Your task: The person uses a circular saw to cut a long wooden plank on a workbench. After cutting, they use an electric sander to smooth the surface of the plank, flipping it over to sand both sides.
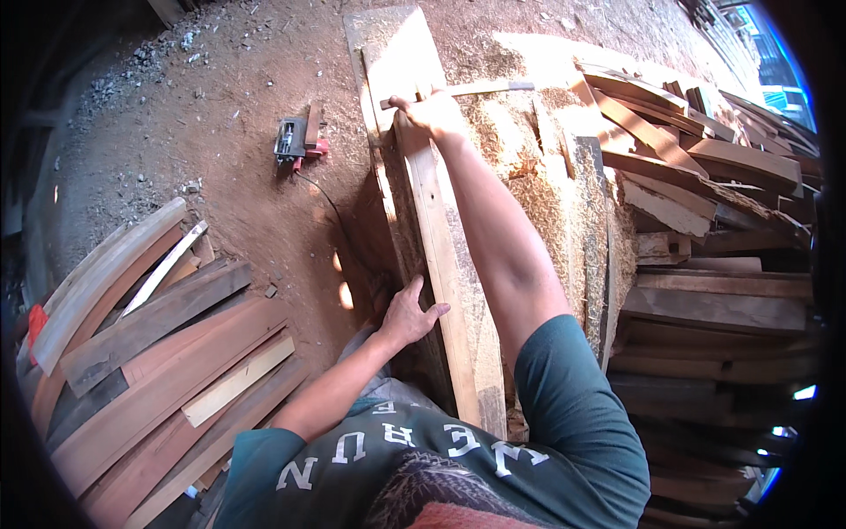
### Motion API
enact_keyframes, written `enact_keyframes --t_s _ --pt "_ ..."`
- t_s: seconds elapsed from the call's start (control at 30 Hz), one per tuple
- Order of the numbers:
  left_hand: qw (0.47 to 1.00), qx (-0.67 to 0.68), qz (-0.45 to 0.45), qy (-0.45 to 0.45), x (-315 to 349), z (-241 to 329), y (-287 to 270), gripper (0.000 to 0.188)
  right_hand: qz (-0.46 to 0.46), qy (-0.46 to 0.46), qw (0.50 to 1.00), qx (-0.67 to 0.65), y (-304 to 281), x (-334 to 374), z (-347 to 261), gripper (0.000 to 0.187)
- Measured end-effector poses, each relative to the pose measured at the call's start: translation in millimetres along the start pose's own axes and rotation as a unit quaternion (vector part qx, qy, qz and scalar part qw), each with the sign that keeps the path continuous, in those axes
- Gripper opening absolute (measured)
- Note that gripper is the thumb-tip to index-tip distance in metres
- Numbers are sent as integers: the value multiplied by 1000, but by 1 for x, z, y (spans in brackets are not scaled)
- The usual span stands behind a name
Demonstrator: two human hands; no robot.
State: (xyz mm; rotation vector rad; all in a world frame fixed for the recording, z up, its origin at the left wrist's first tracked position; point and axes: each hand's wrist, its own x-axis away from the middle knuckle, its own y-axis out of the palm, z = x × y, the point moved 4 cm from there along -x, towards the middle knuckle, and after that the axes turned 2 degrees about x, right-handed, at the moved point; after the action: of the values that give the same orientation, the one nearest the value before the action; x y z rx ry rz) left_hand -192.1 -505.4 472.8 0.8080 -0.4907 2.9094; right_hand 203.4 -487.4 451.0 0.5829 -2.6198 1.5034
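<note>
A long, pale narrow plank (445, 242) runs away from my body along the middle of a wider timber work surface (388, 40). My right hand (432, 115) is closed at the plank's far end, gripping a thin straight bar (480, 88) that lies crosswise, its right tip dark grey. The bar's exact kind cannot be made out. Nearer to me, my left hand (410, 316) rests against the plank's left side, thumb spread over the edge and fingers apart.
On the dirt floor at left sits a red and grey power tool (293, 141) with a cord. Curved and straight boards (189, 353) are piled at lower left. Wood shavings (502, 132) cover the area right of the plank, beside a tall stack of timber (714, 304).
</note>
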Motion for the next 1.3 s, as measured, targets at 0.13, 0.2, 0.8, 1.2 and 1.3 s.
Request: enact_keyframes --t_s 0.13,0.2,0.8,1.2,1.3 --pt "997 59 28 44 1 11 -10 97 160 -157 973 48 -17 103 34 102" --pt "997 50 47 31 5 3 -14 99 42 102 983 -144 -43 215 29 103" --pt "981 165 -2 -98 167 -146 120 55 58 115 992 6 -61 686 162 78" --pt "985 -23 165 -42 212 -100 132 67 151 141 931 -300 48 782 218 86" --pt "965 -187 179 49 219 -95 98 67 96 197 925 -312 37 798 242 84"
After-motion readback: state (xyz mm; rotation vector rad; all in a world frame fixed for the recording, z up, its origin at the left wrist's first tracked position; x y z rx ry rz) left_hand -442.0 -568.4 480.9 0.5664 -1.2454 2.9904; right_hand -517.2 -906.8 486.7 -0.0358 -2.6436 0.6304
